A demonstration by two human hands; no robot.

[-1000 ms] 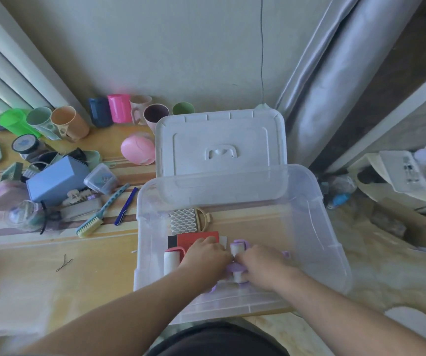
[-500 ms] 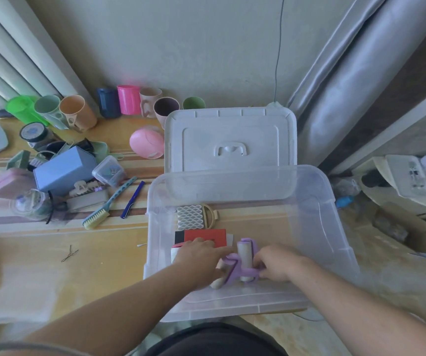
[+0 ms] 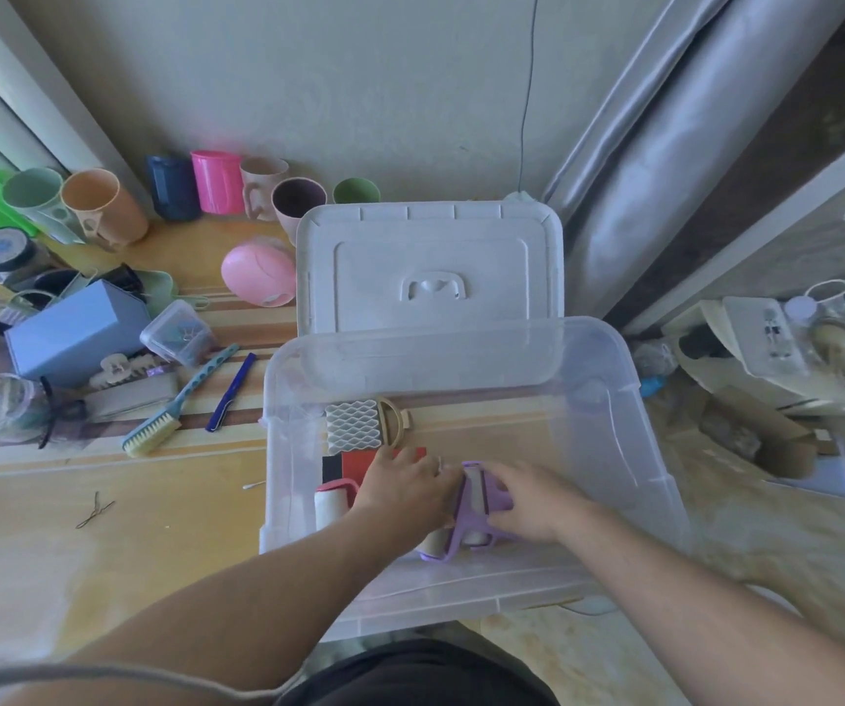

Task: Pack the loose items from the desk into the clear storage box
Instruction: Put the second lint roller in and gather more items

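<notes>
Our left hand (image 3: 405, 494) and right hand (image 3: 527, 504) grip the purple lint roller (image 3: 468, 517) low inside the clear storage box (image 3: 629, 450), where half a second ago it stood higher. It's nearly seated beside the pink roller (image 3: 331, 504); cups and brushes left of the box still wait on the bench (image 3: 104, 527).

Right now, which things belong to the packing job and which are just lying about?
Job:
clear plastic storage box
purple-handled lint roller, both hands on it
pink-handled lint roller, already inside
teal scrub brush and blue pen, loose on desk

Lying about:
white box lid
row of cups
cardboard box on floor
</notes>
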